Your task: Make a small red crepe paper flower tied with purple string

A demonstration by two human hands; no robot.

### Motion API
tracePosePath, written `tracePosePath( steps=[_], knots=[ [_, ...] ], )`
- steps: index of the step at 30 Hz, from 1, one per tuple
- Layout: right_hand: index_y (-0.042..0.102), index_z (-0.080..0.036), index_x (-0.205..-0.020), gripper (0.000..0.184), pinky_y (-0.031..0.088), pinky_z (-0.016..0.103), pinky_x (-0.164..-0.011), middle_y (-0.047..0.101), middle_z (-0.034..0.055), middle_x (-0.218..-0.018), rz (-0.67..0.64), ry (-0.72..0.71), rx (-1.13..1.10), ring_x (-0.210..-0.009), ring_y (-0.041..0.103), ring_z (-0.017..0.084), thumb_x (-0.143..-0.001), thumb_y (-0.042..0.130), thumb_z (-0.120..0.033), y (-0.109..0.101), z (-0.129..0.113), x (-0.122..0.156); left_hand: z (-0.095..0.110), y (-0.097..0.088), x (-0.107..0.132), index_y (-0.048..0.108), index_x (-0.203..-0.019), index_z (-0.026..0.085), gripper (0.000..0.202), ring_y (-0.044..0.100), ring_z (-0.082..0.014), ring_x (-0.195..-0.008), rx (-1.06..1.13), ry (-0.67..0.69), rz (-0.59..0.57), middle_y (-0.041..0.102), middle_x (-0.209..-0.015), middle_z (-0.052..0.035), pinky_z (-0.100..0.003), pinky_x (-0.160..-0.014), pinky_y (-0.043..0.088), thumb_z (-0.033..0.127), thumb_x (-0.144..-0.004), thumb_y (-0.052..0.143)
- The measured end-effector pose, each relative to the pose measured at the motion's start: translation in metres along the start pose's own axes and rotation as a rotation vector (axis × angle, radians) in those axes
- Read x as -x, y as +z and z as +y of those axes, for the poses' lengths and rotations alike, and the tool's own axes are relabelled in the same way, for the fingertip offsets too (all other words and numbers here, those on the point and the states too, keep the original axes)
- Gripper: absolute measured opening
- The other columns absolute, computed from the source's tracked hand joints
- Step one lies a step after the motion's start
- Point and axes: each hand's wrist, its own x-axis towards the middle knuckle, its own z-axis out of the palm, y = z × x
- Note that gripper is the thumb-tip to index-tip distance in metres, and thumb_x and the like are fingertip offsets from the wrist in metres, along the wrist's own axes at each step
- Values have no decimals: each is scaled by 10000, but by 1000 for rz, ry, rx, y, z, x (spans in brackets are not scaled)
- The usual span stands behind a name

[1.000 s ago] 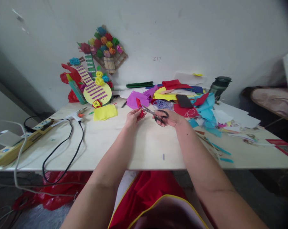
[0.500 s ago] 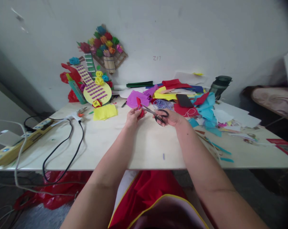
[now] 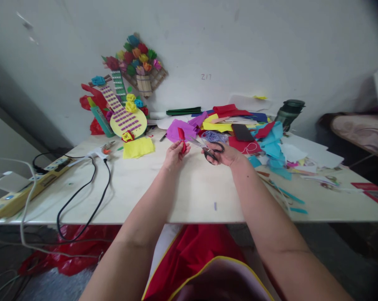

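Pinched in my left hand point(image 3: 175, 154) is a small folded piece of red crepe paper point(image 3: 181, 136), its upper end sticking up past the fingertips. My right hand point(image 3: 224, 154) grips black-handled scissors point(image 3: 211, 152), fingers through the loops. The scissor blades are parted and point left, close to the red paper but apart from it. Both hands are above the table's middle. Just behind them lies a sheet of purple paper point(image 3: 175, 128), with a tangle of lilac string point(image 3: 213, 136) beside it.
Yellow paper point(image 3: 138, 148) lies left of the hands. A glue gun point(image 3: 105, 149) and power strip point(image 3: 47, 177) with cables occupy the left side. Coloured paper scraps point(image 3: 272, 146), a dark phone-like slab point(image 3: 242, 132) and a bottle point(image 3: 289, 113) are at right. A paper-flower guitar point(image 3: 126, 121) leans against the wall.
The scissor blades have drawn back slightly to the right, away from the red paper. The red paper now stands more upright in my left hand.
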Motion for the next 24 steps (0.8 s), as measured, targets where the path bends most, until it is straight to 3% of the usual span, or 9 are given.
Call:
tracePosePath(
  steps=[10,24],
  knots=[
    [585,-139,-782,298,347,180,-353,558,7,-499,0,27,-12,-369,461,81,-771,539,-433,2,2,-3,-1,-1,-1,567,-870,108,86,647,-118,-723,25,-7,-63,650,-790,-51,-293,-824,529,130,-788,559],
    [581,-135,-787,320,348,173,-352,561,1,-492,4,29,-1,-356,465,75,-769,542,-452,2,1,-3,-2,-3,-2,575,-871,101,89,650,-125,-722,50,2,-63,652,-804,-74,-307,-828,523,121,-821,504]
  ],
)
